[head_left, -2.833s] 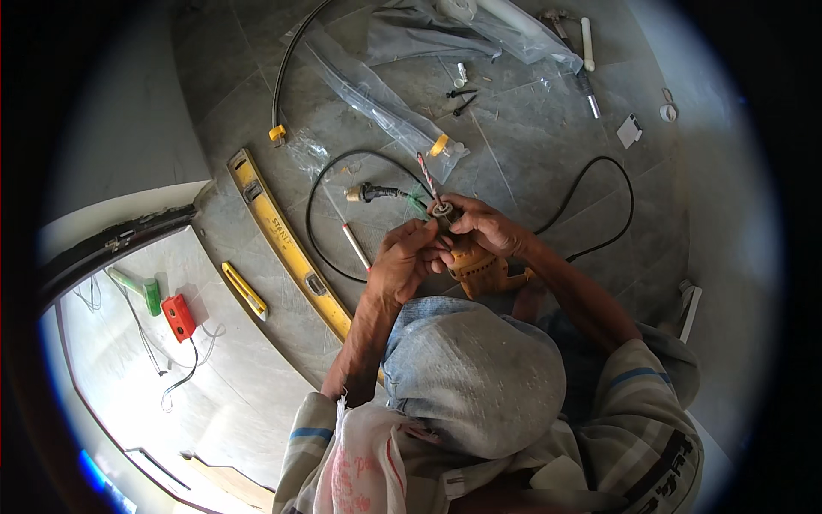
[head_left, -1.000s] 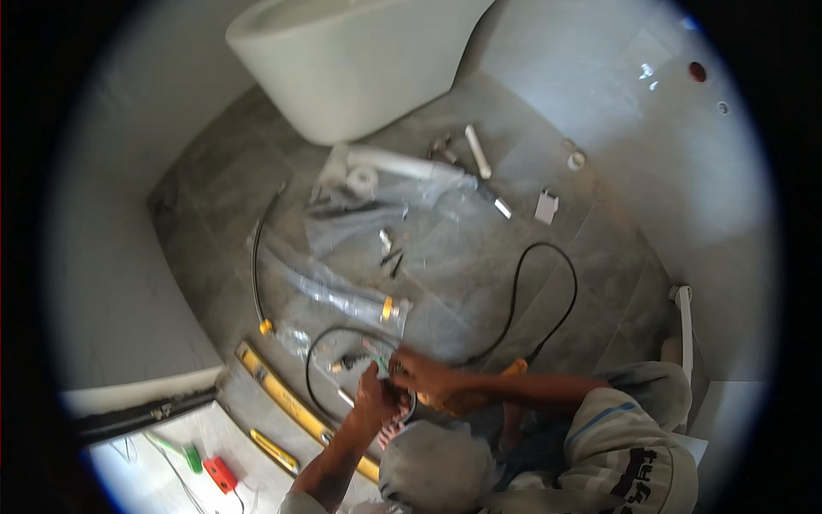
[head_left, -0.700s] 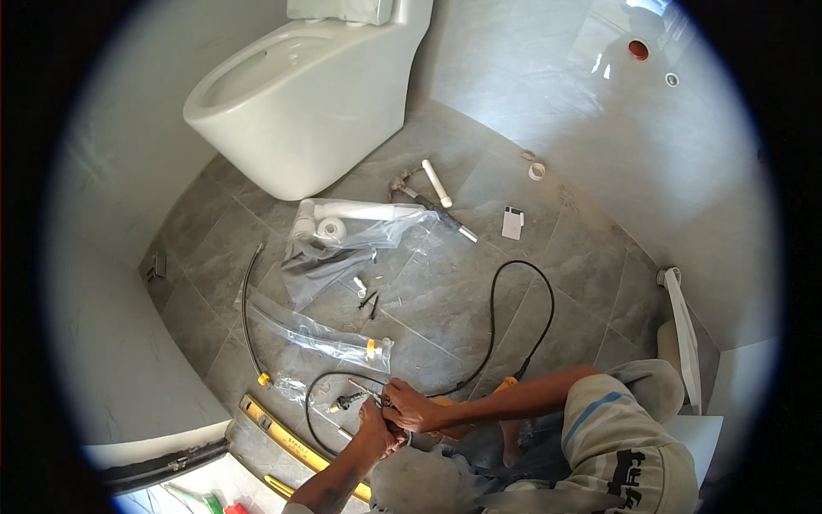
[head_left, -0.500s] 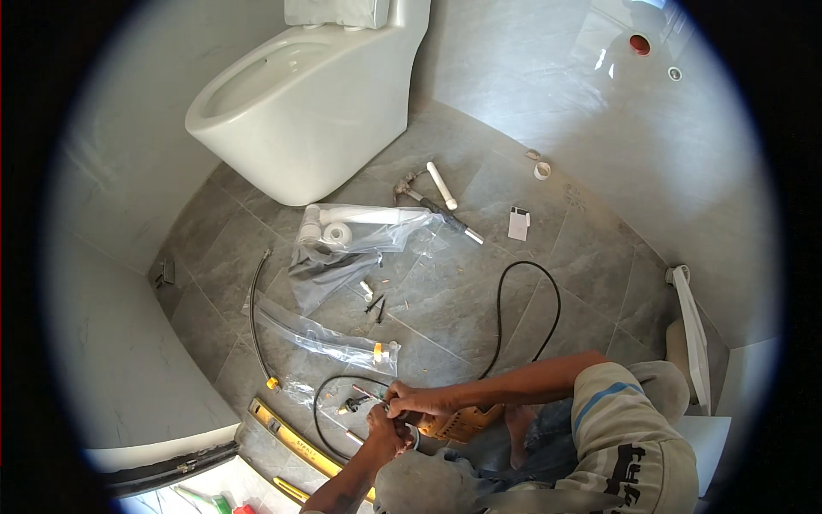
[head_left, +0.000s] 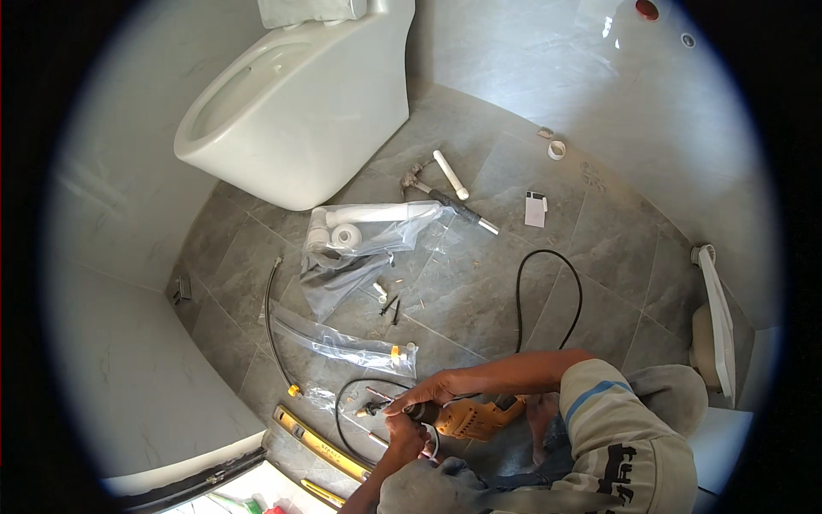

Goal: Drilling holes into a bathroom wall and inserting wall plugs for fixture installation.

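Note:
Low in the head view, an orange power drill [head_left: 476,421] with a dark chuck [head_left: 422,412] points left beside my bent knee. My right hand [head_left: 430,391] reaches over from the right, its fingers curled onto the front of the chuck. My left hand [head_left: 406,430] is closed just below, against the drill's nose; what it pinches is hidden. The two hands meet at the fingertips. Just left of them is a small dark fitting with a brass-coloured tip [head_left: 368,409]. A thin reddish rod [head_left: 378,393] lies close by.
A yellow spirit level [head_left: 321,444] and black cable [head_left: 519,295] lie on grey tiles. Farther off are bagged white pipes [head_left: 377,214], a bagged hose [head_left: 342,345], a braided hose [head_left: 272,330], screws [head_left: 391,310] and a hammer [head_left: 449,206]. A white toilet [head_left: 317,128] stands at far left.
The view has shifted, so floor items appear farther right. My hands stay together, and more of the drill and its chuck shows between and beside them.

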Motion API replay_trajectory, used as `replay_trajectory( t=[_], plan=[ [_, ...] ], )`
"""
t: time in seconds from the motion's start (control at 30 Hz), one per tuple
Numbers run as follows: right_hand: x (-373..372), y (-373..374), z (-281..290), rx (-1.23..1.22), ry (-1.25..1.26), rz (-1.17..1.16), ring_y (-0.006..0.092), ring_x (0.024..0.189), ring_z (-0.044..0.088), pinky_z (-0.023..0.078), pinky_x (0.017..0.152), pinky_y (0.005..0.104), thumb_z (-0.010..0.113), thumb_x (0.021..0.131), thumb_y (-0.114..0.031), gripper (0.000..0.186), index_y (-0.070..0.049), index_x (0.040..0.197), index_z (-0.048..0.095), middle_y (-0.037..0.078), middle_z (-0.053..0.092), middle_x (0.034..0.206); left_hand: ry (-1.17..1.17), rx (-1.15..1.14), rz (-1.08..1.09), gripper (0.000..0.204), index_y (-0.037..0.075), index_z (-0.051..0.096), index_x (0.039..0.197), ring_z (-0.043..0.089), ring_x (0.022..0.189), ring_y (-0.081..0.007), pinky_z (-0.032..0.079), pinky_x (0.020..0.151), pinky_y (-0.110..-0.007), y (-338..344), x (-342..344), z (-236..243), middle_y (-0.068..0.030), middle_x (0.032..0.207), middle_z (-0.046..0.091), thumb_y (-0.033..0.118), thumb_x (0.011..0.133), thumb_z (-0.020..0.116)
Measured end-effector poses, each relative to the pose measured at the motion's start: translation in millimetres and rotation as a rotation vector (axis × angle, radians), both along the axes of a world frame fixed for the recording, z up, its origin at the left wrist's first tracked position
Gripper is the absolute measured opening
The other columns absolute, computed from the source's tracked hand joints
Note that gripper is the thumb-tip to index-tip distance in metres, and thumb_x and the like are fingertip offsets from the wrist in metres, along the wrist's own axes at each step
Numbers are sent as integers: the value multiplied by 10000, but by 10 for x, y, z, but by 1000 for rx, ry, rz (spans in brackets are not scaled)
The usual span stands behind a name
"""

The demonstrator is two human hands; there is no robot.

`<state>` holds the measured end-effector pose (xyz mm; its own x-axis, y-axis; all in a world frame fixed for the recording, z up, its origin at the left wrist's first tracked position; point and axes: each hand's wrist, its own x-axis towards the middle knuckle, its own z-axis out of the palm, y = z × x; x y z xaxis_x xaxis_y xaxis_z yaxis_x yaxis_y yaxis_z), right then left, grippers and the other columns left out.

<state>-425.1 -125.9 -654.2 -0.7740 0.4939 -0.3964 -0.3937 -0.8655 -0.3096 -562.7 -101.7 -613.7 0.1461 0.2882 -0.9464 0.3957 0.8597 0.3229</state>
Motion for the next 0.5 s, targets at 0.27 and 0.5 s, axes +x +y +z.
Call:
replay_trajectory(
  t=[0.27,0.5],
  plan=[
    [-156,-2,-13,186,-14,-134,160,834,636,518,750,287,678,893,-305,322,3,973,631,62,672,931,50,121,-77,392,100,486,1014,499,520,-177,427,417,-332,-8,-304,20,-66,741,525,480,920,476],
    [-23,-51,327,191,-285,-301,164,775,612,505,741,287,744,811,-290,315,4,893,665,73,682,875,29,227,-192,326,103,490,1006,500,516,-162,423,420,-320,-8,0,19,-54,739,531,418,921,495]
  ],
)
